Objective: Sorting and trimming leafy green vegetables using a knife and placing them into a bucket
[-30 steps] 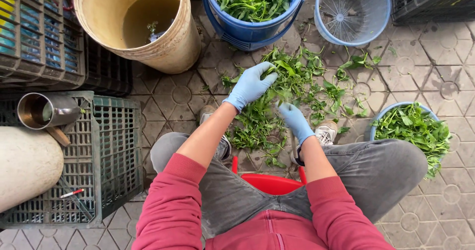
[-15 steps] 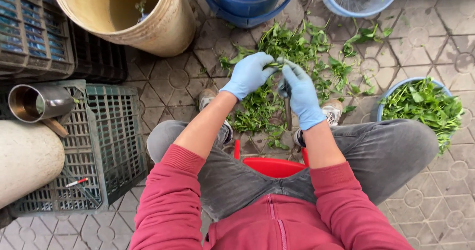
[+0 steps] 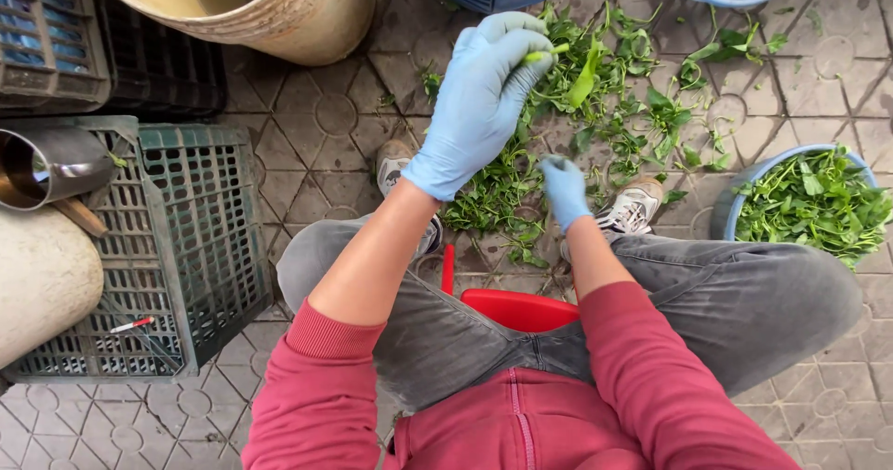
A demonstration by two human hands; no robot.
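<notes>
Left hand (image 3: 479, 98) in a blue glove, raised high, fingers pinched on a green stem (image 3: 547, 54) with a leaf at its end. Right hand (image 3: 564, 189) in a blue glove too, lower down and nearer the body, fingers curled tight; cannot tell what was in it. Pile of green leaves (image 3: 605, 107) on the paved floor, under and past both hands. Blue bowl of leaves (image 3: 807, 205) far out to the right of the right hand. Green crate (image 3: 186, 237) and metal cup (image 3: 46, 167) to the left of the left hand. Tan bucket (image 3: 279, 14) up past it.
</notes>
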